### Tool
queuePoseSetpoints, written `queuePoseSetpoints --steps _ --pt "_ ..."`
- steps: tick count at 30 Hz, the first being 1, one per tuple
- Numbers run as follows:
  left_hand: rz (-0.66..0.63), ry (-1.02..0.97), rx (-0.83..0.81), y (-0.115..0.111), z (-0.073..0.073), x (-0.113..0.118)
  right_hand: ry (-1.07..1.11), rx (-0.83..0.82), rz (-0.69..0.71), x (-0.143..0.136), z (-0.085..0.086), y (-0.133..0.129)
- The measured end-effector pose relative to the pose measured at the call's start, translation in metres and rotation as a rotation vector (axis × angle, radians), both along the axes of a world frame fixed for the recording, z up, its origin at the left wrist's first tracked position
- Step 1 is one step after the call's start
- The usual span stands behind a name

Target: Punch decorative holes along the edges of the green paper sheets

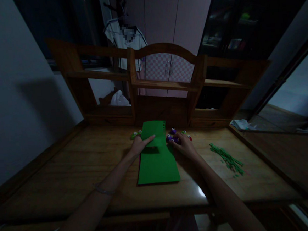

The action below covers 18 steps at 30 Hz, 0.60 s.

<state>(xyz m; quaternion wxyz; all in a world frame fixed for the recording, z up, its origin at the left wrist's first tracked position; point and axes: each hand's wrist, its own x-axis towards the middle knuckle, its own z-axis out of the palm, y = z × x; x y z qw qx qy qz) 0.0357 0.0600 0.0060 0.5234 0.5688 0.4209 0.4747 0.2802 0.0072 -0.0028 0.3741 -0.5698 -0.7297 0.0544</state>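
1. Left hand [140, 144]: closed on the green paper [158, 168], thumb on top, upper part raised above the lower. One folded sheet or two: cannot tell.
2. Right hand [184, 147]: fingers drawn narrow, at the small purple pieces [173, 131] just beside the paper's right edge. Gripping or only touching: cannot tell.
3. Paper position: on the surface [106, 151], between the hands, lower part reaching toward the wearer.
4. Done, as far as shown: a short row of dark squares [164, 126] runs along the upper right edge, beyond the left thumb. Green strips [226, 159] lie loose to the right of the right hand; judged to be cut already.
5. Left, by judgement: the broad lower part looks whole and unmarked, so work seems partway. Exact share unclear.
6. Nearby: green pieces [136, 134] just beyond the left hand; a red piece [189, 138] just beyond the right. Dim light; details of the pieces uncertain.
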Motion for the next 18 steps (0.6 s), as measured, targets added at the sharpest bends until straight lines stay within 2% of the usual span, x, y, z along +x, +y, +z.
queuePoseSetpoints --steps 18 --pt "0.019 0.031 -0.006 0.0009 -0.0028 -0.0005 0.066 -0.05 0.005 -0.0052 0.0047 -0.0032"
